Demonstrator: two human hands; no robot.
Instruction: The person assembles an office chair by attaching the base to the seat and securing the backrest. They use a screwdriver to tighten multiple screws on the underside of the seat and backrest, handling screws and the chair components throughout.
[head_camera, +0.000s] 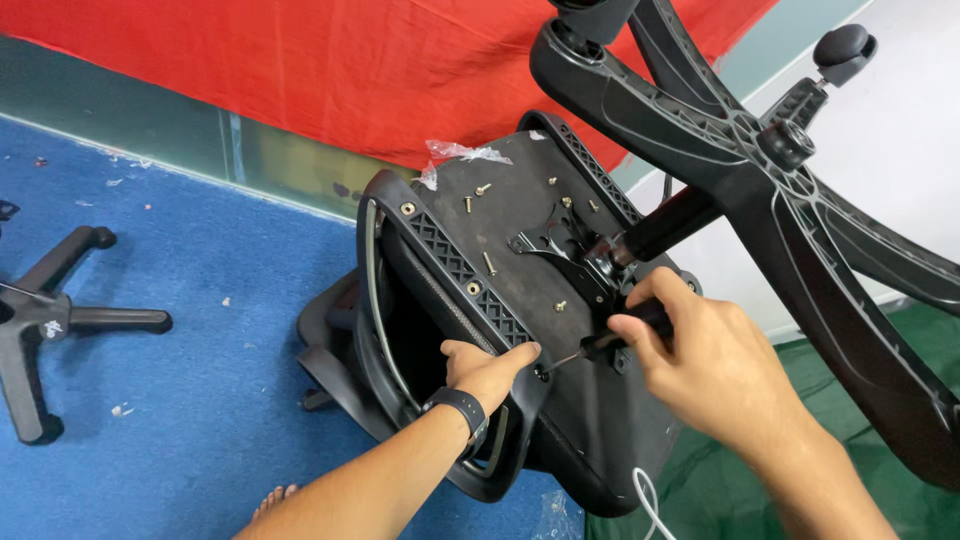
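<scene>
Here, in the head view, a black office chair lies upturned on the blue carpeted floor (180, 400), its dark fabric-covered seat underside (520, 290) facing up and tilted toward the camera. The left hand (487, 372), with a black band at the wrist, grips the black plastic armrest bracket (462, 280) at the near edge of the seat, fingers (515, 355) curled over its rim. The right hand (705, 360) is clenched around the black handle of a screwdriver (610, 343), whose thin metal shaft points left and down so that its tip meets the seat just beside the left hand's fingertips. Several loose brass-coloured screws (487, 262) are scattered on the seat underside, near the black metal tilt mechanism plate (560, 250) at its middle. From that plate a black gas-lift column (665, 225) rises to the black five-armed plastic chair base (760, 150), which looms over the right hand, one black caster wheel (843, 48) showing at the top right. A scrap of clear plastic wrap (455, 155) lies at the far edge of the seat. Behind hangs a red cloth (330, 70). A second black chair base (45, 320) rests on the carpet at the left, well apart. A green sheet (720, 500) covers the floor at the lower right.
</scene>
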